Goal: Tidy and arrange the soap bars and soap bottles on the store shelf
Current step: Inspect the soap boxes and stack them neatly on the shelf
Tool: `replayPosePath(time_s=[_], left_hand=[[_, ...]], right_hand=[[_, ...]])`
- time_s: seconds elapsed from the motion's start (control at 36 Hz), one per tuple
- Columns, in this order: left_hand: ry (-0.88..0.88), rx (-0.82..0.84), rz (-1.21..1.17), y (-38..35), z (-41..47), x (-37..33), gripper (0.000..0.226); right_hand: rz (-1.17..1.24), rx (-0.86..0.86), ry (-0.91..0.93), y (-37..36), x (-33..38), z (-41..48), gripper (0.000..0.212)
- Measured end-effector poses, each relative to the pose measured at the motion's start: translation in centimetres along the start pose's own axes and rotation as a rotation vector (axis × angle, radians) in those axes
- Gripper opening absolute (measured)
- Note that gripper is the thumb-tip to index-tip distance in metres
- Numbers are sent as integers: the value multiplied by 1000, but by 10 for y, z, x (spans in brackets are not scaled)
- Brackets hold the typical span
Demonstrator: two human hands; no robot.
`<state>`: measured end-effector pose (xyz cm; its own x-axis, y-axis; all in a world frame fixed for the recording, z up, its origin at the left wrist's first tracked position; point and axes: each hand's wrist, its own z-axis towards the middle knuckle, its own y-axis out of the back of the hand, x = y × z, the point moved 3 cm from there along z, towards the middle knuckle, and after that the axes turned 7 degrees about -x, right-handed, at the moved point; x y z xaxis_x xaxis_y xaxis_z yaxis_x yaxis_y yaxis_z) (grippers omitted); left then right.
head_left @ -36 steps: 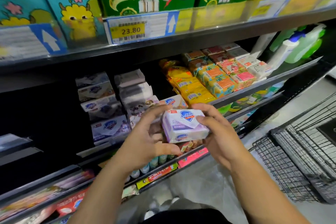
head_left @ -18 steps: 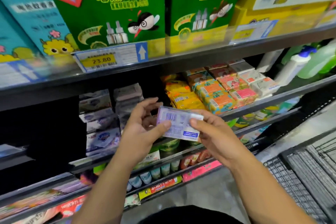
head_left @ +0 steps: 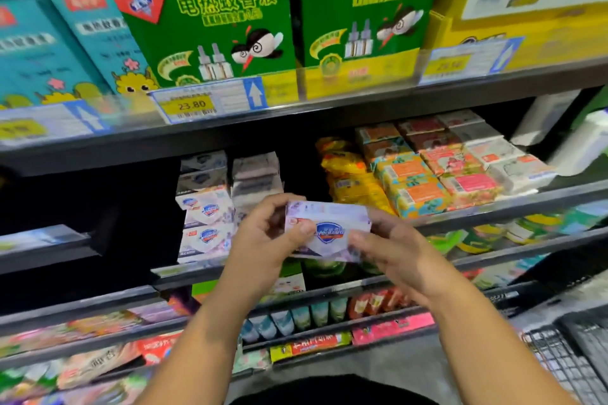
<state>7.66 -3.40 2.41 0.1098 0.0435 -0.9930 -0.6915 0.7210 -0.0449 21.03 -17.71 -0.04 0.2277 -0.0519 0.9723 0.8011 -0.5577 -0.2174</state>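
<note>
Both hands hold one white-and-lilac wrapped soap bar (head_left: 329, 227) with a blue shield logo, up in front of the middle shelf (head_left: 510, 204). The left hand (head_left: 266, 233) grips the bar's left end, thumb pressed on the front face and fingers curled behind. The right hand (head_left: 391, 246) pinches the lower right corner, fingers bent around the edge. The bar is off the shelf, tilted so that its printed face is toward the camera, with its long side roughly level.

Just behind and left of the left hand stands a stack of white soap bars (head_left: 205, 207) bearing the same shield logo. Beside it, to the right, rises a stack of greyish wrapped bars (head_left: 255, 174), partly hidden by the hand. Farther right on the same shelf lie yellow packets (head_left: 352, 174), then orange-and-teal soap boxes (head_left: 411, 181), pink-labelled soap boxes (head_left: 470, 181) and white soap packs (head_left: 513, 168) in rows. A white plastic bottle (head_left: 585, 141) shows at the far right edge, blurred.

On the upper shelf (head_left: 329, 108) stand teal cartons (head_left: 49, 49), two green cartons (head_left: 210, 26) and a yellow carton (head_left: 526, 10). A yellow price tag (head_left: 192, 105) reading 23.80 is on its front rail. A black wire basket (head_left: 566, 362) sits at the lower right.
</note>
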Motion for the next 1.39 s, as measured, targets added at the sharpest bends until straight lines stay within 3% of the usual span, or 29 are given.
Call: replayPosePath(time_s=[0.06,0.11,0.22,0.28,0.33,0.39,0.44,0.5,0.53,0.61,0.69,0.75,0.81,0.89,0.92,0.94,1.03,1.11,1.25,1.39], left_hand=[[-8,-16,-19,-6,-1,-4,40],[-19,-3,31,-9,0,-4,46],[31,191,-73,-6,-5,3,50],[9,295,-68,-3,-8,7,62],[-36,292,84,-1,-7,9,64],[-107,178,301,4,-1,11,56],[-161,65,394,9,5,12,45],[-119,23,340,10,9,16,44],[-67,24,242,9,8,17,42],[52,13,-29,-1,5,15,29],[67,-17,-39,-10,3,11,34],[88,-9,-38,-13,2,11,39],[100,83,-66,-12,1,14,42],[127,345,-70,-11,-5,14,63],[144,398,-44,-11,-6,14,70],[145,420,3,-11,-7,13,74],[50,313,198,-9,-3,8,65],[5,202,219,-5,0,8,51],[5,176,166,-8,-3,6,38],[-38,40,171,-7,-3,0,51]], right_hand=[[1,-81,14,1,4,1,33],[38,-137,24,3,5,5,38],[83,-229,19,2,10,11,12],[182,-228,-35,2,9,12,20],[254,-193,-81,1,8,13,15],[306,-158,-125,-1,6,11,28],[334,-106,-144,-1,5,8,59],[270,-32,-128,2,3,6,88],[199,-22,-113,4,2,6,91],[28,-105,-60,7,0,4,65],[57,-160,-33,6,5,1,47],[30,-205,-11,6,8,-1,50],[-10,-251,16,8,6,-3,46],[73,-245,-8,13,5,-7,18],[153,-207,-38,14,6,-8,16],[244,-162,-66,16,6,-9,28],[388,6,-118,20,8,-14,76],[285,19,-127,19,7,-14,65],[52,-97,-79,14,2,-9,40],[-109,-138,-6,12,1,-5,40]])
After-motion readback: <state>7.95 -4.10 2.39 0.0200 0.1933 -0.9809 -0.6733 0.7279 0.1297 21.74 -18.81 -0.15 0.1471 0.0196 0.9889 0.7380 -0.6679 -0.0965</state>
